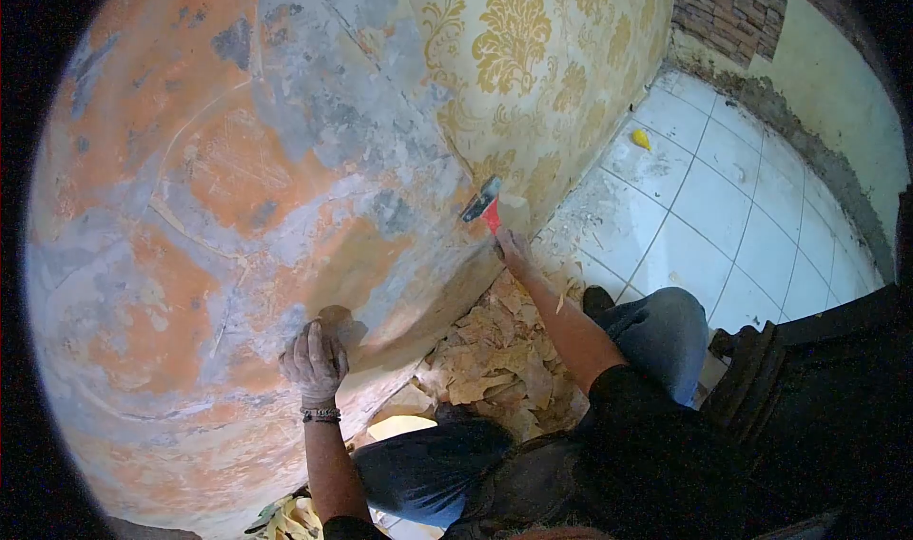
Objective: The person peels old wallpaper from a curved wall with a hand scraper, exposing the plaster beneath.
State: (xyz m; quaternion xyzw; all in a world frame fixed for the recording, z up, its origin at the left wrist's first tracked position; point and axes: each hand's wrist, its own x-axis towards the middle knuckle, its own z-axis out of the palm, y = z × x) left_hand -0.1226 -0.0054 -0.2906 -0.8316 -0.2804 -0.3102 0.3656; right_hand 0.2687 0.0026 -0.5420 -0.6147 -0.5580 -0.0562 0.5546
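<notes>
My right hand (512, 253) grips the red handle of a scraper (492, 215). The scraper's wide dark head lies against the wall, at the border between the bared surface and the gold-patterned wallpaper (514, 41). To the left, my left hand (315, 361) leans on the stripped wall (238, 164), its fingers slightly bent with nothing visible in them. It looks dusty, and a dark bracelet circles the wrist. Patches of orange and grey show on the bared wall around it.
Torn wallpaper scraps (504, 355) are heaped at the wall's foot between my knees. White floor tiles (723, 207) stretch to the right, with a small yellow object (641, 139) on them. Dark furniture (808, 378) stands close on my right.
</notes>
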